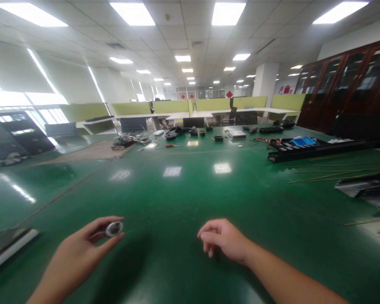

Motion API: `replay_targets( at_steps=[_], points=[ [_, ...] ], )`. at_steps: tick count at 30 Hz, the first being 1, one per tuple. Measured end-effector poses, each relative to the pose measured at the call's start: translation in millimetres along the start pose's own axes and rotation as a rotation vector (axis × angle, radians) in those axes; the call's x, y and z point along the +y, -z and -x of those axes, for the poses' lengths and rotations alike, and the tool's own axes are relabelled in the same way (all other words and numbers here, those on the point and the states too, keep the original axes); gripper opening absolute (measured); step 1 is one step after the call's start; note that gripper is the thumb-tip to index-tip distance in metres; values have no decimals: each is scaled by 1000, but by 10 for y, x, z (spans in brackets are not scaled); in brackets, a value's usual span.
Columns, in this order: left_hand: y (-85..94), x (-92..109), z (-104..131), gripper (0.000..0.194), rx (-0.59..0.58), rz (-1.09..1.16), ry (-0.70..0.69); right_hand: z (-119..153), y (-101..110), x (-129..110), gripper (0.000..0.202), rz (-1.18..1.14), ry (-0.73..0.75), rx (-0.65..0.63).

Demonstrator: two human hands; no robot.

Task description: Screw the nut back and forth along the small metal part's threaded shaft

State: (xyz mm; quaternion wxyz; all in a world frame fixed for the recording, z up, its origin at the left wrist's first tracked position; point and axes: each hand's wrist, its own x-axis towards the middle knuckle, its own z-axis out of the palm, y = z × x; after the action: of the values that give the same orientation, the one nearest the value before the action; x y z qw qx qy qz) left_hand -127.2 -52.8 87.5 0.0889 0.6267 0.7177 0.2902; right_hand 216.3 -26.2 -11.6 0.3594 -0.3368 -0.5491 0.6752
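My left hand [82, 249] is closed on a small round piece [114, 229], pale grey at the rim and dark in the centre. It is gripped between the thumb and fingers, above the green table [177, 198]. Its exact kind does not show. To the right of it, my right hand [223, 238] hovers over the same table with its fingers curled in and the thumb against them. Whether anything small is inside those fingers is hidden.
A flat dark slab with a white edge [12, 247] lies at the left. Farther back are an orange-handled screwdriver [172, 145], several small black parts and a grey box [237, 134]. Long black channels [319, 150] and thin rods [329, 173] lie to the right.
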Motion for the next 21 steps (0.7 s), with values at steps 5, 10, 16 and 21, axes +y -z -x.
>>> replay_targets(
  at_steps=[5, 10, 16, 21],
  points=[
    [-680, 809, -83, 29, -351, 193, -339, -26, 87, 6, 36, 110, 88, 226],
    [-1184, 1066, -74, 25, -484, 297, -469, -41, 134, 98, 48, 310, 159, 365],
    [-1358, 778, -15, 28, -560, 350, -542, -29, 116, 158, 54, 330, 131, 374],
    [-1415, 732, 11, 33, -616, 380, -519, 31, 59, 96, 48, 475, 78, 347]
  ],
)
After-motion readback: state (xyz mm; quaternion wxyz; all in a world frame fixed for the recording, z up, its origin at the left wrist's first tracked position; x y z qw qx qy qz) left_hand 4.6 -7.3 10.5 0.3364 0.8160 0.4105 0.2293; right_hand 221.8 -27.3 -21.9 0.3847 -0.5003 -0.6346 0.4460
